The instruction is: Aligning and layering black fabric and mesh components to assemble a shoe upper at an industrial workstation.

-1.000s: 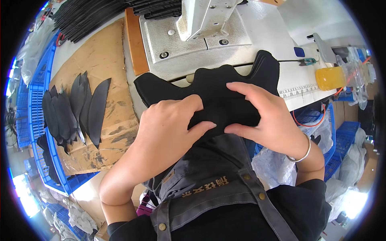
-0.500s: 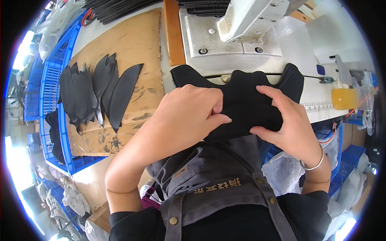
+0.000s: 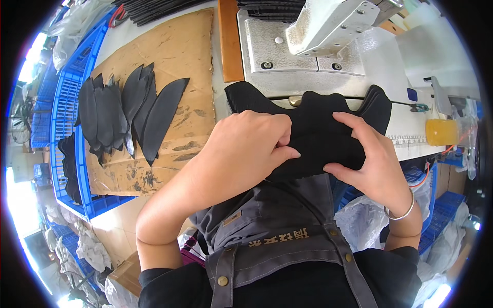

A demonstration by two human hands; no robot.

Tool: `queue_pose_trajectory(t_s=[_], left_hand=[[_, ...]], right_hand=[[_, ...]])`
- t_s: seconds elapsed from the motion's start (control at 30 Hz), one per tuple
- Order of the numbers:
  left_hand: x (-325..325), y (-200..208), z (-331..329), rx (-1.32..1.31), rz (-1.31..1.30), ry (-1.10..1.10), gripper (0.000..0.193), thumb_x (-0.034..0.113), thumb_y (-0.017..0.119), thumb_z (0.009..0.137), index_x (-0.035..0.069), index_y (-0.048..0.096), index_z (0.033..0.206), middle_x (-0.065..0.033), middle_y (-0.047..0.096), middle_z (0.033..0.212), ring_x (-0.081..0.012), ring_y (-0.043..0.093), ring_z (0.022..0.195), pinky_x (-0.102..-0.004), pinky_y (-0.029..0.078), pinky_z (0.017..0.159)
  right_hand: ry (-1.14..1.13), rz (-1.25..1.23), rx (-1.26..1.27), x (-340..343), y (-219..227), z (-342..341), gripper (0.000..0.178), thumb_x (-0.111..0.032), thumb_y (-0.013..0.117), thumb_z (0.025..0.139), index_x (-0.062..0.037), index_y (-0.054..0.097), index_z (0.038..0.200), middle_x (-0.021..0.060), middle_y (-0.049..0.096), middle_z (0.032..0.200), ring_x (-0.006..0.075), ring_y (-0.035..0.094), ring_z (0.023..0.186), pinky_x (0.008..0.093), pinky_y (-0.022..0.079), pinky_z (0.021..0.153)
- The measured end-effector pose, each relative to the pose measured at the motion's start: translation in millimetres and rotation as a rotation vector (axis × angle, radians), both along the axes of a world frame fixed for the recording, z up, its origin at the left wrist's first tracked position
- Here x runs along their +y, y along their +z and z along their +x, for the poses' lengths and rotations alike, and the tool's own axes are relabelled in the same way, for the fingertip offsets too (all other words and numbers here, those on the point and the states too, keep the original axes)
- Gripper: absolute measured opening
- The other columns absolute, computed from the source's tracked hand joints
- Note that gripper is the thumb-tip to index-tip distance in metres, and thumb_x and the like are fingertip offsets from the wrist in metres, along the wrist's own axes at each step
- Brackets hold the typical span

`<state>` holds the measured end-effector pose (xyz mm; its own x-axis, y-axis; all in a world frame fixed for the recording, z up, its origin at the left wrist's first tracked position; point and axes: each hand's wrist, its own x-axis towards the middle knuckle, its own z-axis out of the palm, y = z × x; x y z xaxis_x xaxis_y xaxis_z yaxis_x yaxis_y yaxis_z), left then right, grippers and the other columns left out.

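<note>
The white surface (image 3: 377, 64) runs across the far side. A white machine (image 3: 328, 28) stands on it directly beyond the work. At left, a blue plastic crate (image 3: 90, 209) is partly overlain by a stained cardboard sheet (image 3: 192, 100). A clear plastic bag (image 3: 359, 218) hangs at near right.

The stack of black scalloped pieces (image 3: 323, 141) lies at the near edge of the surface, centre, obstructing view of that edge. Left hand (image 3: 254, 141): fingers curled over the stack, thumb extended across it; firmness of grip cannot be told. Right hand (image 3: 372, 156): thumb and forefinger wide apart, both against the stack; hidden fingers prevent confirming a hold.

Black leaf-shaped pieces (image 3: 105, 115) overlap on the cardboard, well apart from the hands. A wooden strip (image 3: 229, 41) lies between cardboard and machine. At right are a yellow cylindrical object (image 3: 441, 132), a ruler scale (image 3: 408, 140) just beside it, and, farther off, small green-handled snips (image 3: 421, 108).
</note>
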<state>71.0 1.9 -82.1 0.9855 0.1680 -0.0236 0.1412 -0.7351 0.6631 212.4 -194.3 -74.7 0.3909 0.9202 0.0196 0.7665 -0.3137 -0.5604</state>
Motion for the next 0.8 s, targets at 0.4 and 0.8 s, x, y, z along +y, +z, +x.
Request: queue_pose_trajectory(t_s=[0.4, 0.8], left_hand=[[-51.5, -12.2, -22.4, -0.354, 0.546, 0.12, 0.048, 0.015, 0.062, 0.077, 0.005, 0.059, 0.124, -0.0134, 0.051, 0.135, -0.0283, 0.053, 0.121, -0.0413, 0.041, 0.097], [-82.0, -41.9, -6.0, -0.181, 0.574, -0.035, 0.085, 0.044, 0.07, 0.072, 0.005, 0.043, 0.142, -0.0119, 0.041, 0.148, -0.0294, 0.037, 0.138, -0.0464, 0.028, 0.112]], right_hand=[[0.023, -0.01, -0.016, -4.3, -2.4, 3.6, 0.068, -0.022, 0.08, 0.071, -0.006, 0.048, 0.128, 0.0177, 0.063, 0.111, 0.0382, 0.064, 0.091, 0.0415, 0.052, 0.075], [-0.129, 0.115, 0.399, -30.8, -9.7, 26.6, 0.038, 0.001, 0.068, 0.083, -0.0072, 0.059, 0.119, -0.0035, 0.047, 0.067, 0.0024, 0.039, 0.052, 0.0198, 0.033, 0.049]])
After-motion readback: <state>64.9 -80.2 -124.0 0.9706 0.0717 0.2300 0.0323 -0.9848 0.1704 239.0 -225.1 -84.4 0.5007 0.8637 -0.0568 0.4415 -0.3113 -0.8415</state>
